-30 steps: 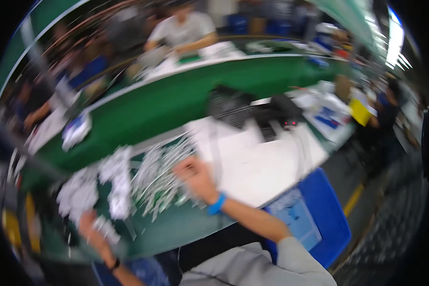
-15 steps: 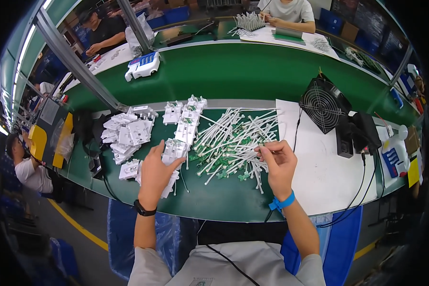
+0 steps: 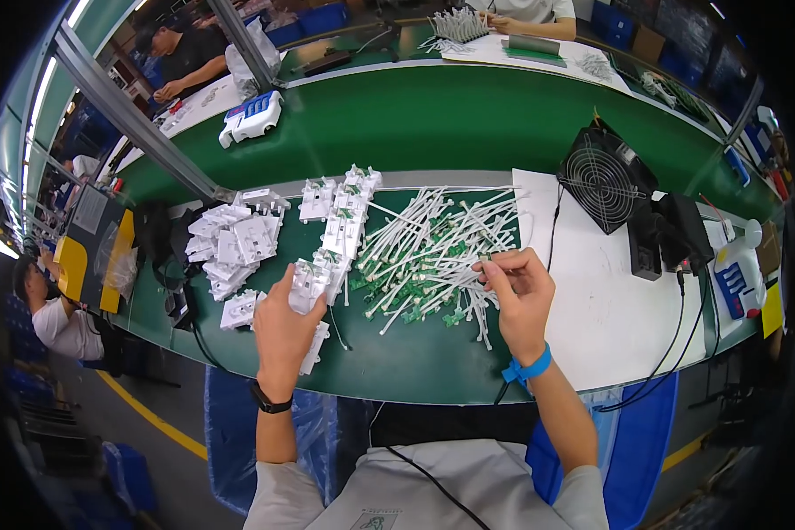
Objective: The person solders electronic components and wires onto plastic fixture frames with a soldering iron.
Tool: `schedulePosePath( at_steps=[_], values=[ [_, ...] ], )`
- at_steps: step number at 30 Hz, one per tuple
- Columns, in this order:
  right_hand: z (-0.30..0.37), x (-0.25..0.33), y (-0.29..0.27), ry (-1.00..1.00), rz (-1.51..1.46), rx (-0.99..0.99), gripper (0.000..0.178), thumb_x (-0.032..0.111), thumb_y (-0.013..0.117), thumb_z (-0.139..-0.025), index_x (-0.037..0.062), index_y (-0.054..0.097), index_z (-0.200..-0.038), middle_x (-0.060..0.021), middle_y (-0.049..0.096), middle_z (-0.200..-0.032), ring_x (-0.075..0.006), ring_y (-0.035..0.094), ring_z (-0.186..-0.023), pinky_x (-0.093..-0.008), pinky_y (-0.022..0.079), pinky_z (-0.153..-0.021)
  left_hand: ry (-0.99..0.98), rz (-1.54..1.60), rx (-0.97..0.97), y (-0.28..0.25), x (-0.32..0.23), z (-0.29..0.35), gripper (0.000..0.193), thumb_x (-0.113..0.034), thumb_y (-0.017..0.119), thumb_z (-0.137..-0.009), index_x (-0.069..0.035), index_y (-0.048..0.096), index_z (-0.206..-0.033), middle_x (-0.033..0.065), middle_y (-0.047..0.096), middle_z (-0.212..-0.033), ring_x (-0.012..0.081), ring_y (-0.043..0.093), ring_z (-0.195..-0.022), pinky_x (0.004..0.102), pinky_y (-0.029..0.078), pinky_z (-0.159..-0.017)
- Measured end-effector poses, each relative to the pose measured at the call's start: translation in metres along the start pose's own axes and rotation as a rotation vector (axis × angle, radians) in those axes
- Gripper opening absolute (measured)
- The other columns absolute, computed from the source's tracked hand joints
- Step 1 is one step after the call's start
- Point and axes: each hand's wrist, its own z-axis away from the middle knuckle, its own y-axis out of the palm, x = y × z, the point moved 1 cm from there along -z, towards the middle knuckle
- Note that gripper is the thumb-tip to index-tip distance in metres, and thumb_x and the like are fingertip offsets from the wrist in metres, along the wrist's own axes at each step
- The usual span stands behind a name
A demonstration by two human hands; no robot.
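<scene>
My left hand has its thumb and fingers closed around a white plastic housing at the near end of a column of similar housings. The hand covers part of that piece. At the right edge of a heap of white cables with small green circuit boards, my right hand is in a pinch, thumb against the index finger. What sits between those fingertips is too small to tell. Another white housing lies beside my left hand, partly hidden.
A pile of white housings lies at the left. On the right, a black fan and black power boxes stand by white paper, with loose black cords. A green partition rises behind; people work beyond it.
My left hand has closed in on the near housing, its thumb drawn inward, and the piece has shifted slightly left. My right hand keeps its pinch almost in place. The view has shifted a little.
</scene>
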Motion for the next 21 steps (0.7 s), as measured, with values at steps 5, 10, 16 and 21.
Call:
schedulePosePath(
  at_steps=[5,10,16,21],
  values=[
    [0.001,-0.001,0.001,0.009,0.019,0.012,0.008,0.0,0.067,-0.096,-0.0023,0.06,-0.095,-0.0115,0.071,-0.095,-0.0186,0.074,-0.091,-0.0267,0.057,-0.071,0.011,-0.015,0.032,0.007,0.002,0.0,0.079,-0.036,0.085,-0.079,0.007,0.057,-0.139,0.0274,0.068,-0.122,0.0422,0.068,-0.107,0.0456,0.054,-0.089],
    [0.002,0.001,0.001,0.011,0.03,0.014,0.008,0.0,0.067,-0.096,-0.0022,0.059,-0.095,-0.0118,0.071,-0.095,-0.0185,0.074,-0.09,-0.0268,0.057,-0.071,0.05,-0.071,0.022,0.011,-0.005,-0.007,0.081,-0.04,0.086,-0.078,0.004,0.057,-0.139,0.0249,0.068,-0.119,0.0428,0.068,-0.103,0.0474,0.054,-0.085],
    [0.002,0.002,0.0,0.02,0.038,0.011,0.009,0.0,0.067,-0.096,-0.002,0.059,-0.094,-0.0119,0.07,-0.096,-0.0184,0.074,-0.09,-0.0268,0.056,-0.071,0.021,-0.113,-0.031,0.017,-0.014,-0.006,0.068,-0.041,0.087,-0.077,0.0,0.064,-0.126,0.02,0.068,-0.111,0.0419,0.068,-0.094,0.0488,0.054,-0.078],
    [0.003,0.001,0.002,0.01,0.04,0.02,0.008,0.0,0.067,-0.096,-0.0017,0.06,-0.094,-0.0117,0.071,-0.096,-0.0184,0.074,-0.09,-0.0266,0.057,-0.072,0.011,-0.117,-0.125,0.018,-0.018,-0.007,0.066,-0.045,0.088,-0.075,-0.002,0.065,-0.12,0.0171,0.067,-0.107,0.0401,0.069,-0.088,0.0479,0.054,-0.073]
  ],
)
